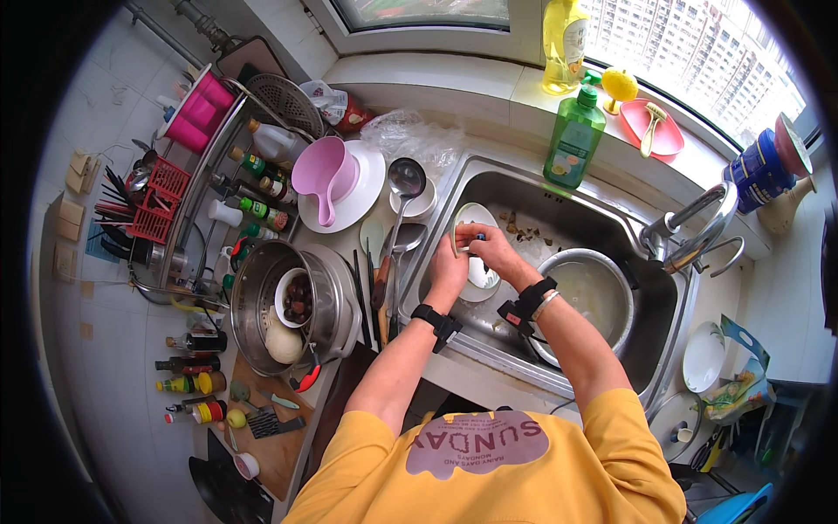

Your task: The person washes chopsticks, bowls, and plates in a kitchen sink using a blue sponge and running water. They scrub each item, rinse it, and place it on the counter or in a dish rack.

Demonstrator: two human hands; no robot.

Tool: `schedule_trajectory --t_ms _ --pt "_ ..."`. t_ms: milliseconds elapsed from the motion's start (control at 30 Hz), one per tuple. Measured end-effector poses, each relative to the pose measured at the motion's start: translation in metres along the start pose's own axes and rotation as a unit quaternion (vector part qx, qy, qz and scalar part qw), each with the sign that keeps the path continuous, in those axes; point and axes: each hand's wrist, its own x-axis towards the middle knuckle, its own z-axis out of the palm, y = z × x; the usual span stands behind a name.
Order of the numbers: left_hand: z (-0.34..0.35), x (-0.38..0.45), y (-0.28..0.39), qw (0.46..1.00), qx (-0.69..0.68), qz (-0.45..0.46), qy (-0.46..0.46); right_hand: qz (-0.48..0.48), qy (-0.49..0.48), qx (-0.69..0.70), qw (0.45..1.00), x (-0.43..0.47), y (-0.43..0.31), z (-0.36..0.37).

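My left hand (450, 262) grips a pale bowl or dish (473, 215) by its edge, tilted above the left part of the steel sink (576, 196). Close against it, my right hand (496, 254) has its fingers at the dish, with a small dark blue thing at the fingertips that I cannot make out. Below both hands lies a white patterned bowl (482, 278) on the sink floor. To the right, a round metal basin (589, 295) holds cloudy water. Brown scraps (520, 232) are scattered on the sink floor behind my hands.
The curved faucet (700, 223) rises at the sink's right. A green pump bottle (576, 141) stands at its back rim. Left of the sink lie a ladle (406, 178), a spatula and chopsticks (361, 298), beside a steamer pot (252, 308) with food. A white plate (704, 357) lies at the right.
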Motion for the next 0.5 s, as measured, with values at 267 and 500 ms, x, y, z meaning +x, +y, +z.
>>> schedule_trajectory --t_ms 267,500 --pt "-0.006 0.000 -0.002 0.996 0.043 0.066 0.049 0.003 0.355 -0.311 0.882 0.004 0.029 -0.065" --pt "0.000 -0.005 0.005 0.996 0.051 0.057 0.037 -0.014 0.075 -0.106 0.991 -0.008 0.038 -0.048"
